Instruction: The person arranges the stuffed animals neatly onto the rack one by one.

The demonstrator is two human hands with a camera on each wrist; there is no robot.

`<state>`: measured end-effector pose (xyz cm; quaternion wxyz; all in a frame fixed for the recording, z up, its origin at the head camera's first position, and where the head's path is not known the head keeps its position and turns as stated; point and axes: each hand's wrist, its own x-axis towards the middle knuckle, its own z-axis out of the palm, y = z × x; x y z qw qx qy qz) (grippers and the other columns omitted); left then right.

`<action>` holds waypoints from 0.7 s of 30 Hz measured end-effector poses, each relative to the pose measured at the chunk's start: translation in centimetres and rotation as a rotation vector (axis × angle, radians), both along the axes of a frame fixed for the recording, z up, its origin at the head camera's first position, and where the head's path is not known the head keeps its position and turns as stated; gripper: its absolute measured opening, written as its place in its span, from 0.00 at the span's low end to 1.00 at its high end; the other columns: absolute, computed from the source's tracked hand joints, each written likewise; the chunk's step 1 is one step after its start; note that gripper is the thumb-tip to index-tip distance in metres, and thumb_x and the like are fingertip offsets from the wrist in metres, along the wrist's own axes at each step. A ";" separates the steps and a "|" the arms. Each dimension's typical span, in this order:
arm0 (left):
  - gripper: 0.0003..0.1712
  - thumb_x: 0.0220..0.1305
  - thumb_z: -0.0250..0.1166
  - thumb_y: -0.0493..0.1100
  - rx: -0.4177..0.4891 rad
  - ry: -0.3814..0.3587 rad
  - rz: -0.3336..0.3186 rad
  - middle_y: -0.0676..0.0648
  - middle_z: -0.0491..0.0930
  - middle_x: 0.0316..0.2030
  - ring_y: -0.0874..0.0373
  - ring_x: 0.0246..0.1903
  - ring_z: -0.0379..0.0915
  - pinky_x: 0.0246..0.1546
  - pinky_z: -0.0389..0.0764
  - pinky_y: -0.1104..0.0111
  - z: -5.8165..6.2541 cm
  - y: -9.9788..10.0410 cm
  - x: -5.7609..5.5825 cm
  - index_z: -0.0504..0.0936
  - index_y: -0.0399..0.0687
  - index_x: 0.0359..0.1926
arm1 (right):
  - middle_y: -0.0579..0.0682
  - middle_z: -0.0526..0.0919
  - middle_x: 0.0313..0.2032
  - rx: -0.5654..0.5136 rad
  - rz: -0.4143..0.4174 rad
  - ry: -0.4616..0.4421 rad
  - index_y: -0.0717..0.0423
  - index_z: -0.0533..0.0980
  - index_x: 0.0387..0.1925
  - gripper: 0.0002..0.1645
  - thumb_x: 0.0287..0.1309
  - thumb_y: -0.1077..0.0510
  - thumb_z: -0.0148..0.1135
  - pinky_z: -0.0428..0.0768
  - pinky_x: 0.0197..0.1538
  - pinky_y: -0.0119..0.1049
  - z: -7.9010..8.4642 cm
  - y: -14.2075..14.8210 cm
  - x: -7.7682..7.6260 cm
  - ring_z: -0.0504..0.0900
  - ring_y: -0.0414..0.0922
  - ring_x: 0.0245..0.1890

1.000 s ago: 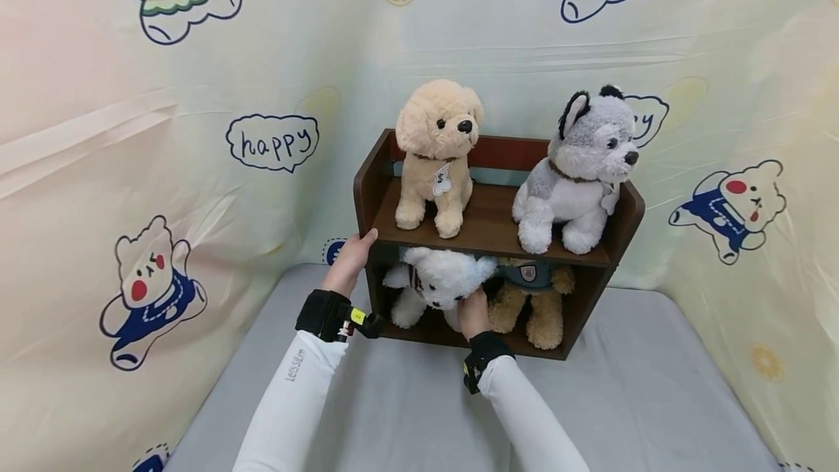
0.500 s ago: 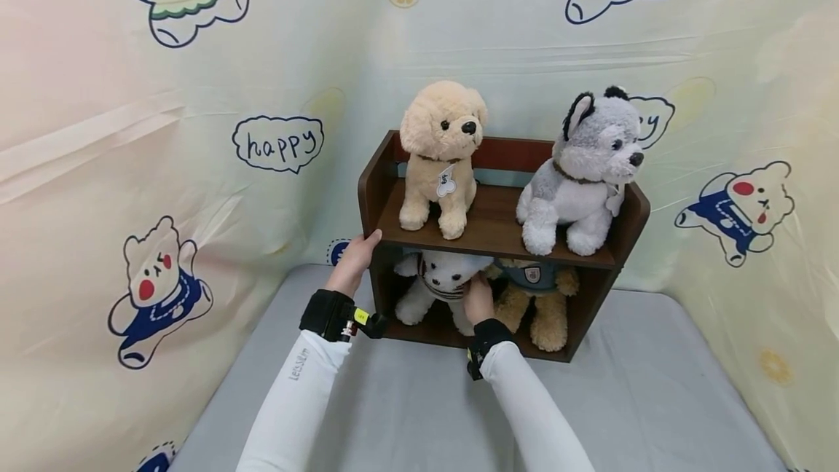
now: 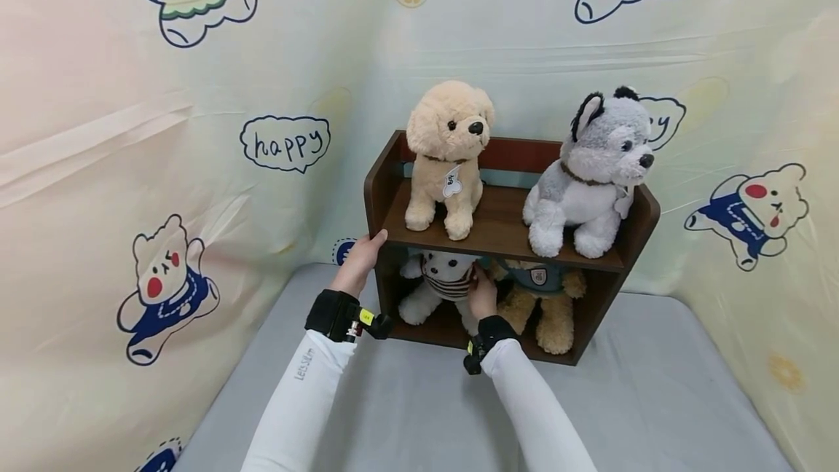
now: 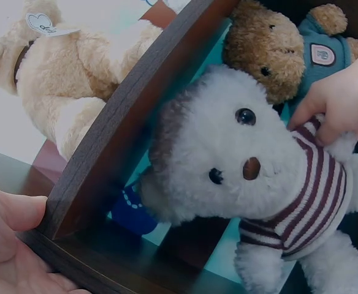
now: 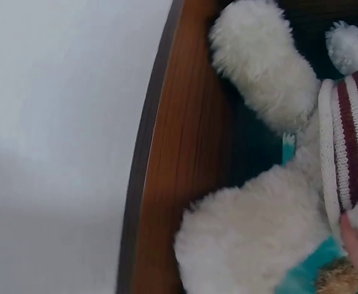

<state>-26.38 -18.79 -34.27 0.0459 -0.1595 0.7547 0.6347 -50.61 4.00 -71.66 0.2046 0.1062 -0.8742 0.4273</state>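
A white plush bear [image 3: 448, 287] in a striped shirt sits on the lower level of a brown wooden shelf [image 3: 498, 217]. The board above hides the top of its head. My right hand [image 3: 483, 293] pinches the bear by its side near the arm; in the left wrist view, thumb and finger press into the striped shirt [image 4: 314, 190]. At the shelf's left side, my left hand [image 3: 360, 262] grips the upright panel, its thumb against the front edge. Beside the white bear sits a brown teddy bear [image 3: 554, 323] in a blue-green shirt, its head mostly hidden.
On the upper level sit a cream plush dog [image 3: 449, 155] with a tag and a grey-and-white plush husky [image 3: 593, 173]. The shelf stands on a grey-covered table [image 3: 419, 406]. A printed curtain [image 3: 288, 202] hangs behind and at both sides.
The white bear has gone from leaning forward to sitting back under the upper board, with its striped shirt now showing. My right hand stays at its side; the left keeps its grip.
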 end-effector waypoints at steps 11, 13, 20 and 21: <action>0.38 0.70 0.41 0.57 -0.024 -0.011 -0.007 0.37 0.44 0.69 0.42 0.67 0.40 0.64 0.45 0.47 0.2 0.2 0.2 0.43 0.37 0.69 | 0.45 0.72 0.56 -0.344 -0.017 -0.074 0.30 0.62 0.62 0.23 0.66 0.45 0.44 0.72 0.47 0.46 0.0 0.2 -0.2 0.72 0.48 0.53; 0.38 0.70 0.41 0.57 -0.026 -0.010 -0.006 0.37 0.44 0.69 0.42 0.67 0.40 0.64 0.45 0.47 0.3 0.2 0.2 0.43 0.37 0.69 | 0.50 0.72 0.56 -0.379 0.001 -0.089 0.38 0.63 0.63 0.24 0.67 0.49 0.45 0.73 0.45 0.43 3.7 -0.1 2.7 0.72 0.48 0.52; 0.38 0.70 0.41 0.56 -0.021 -0.007 -0.001 0.37 0.45 0.69 0.43 0.67 0.40 0.64 0.45 0.48 0.3 0.1 0.3 0.43 0.37 0.69 | 0.57 0.62 0.62 -0.500 0.126 -0.180 0.50 0.57 0.66 0.30 0.64 0.54 0.50 0.73 0.50 0.37 5.2 -0.2 4.5 0.65 0.49 0.60; 0.38 0.70 0.41 0.56 -0.020 -0.008 -0.001 0.37 0.45 0.69 0.43 0.67 0.40 0.64 0.45 0.48 0.3 0.1 0.4 0.43 0.38 0.69 | 0.57 0.62 0.62 -0.495 0.134 -0.179 0.49 0.56 0.67 0.32 0.64 0.53 0.51 0.73 0.49 0.36 4.1 -0.1 3.8 0.65 0.49 0.60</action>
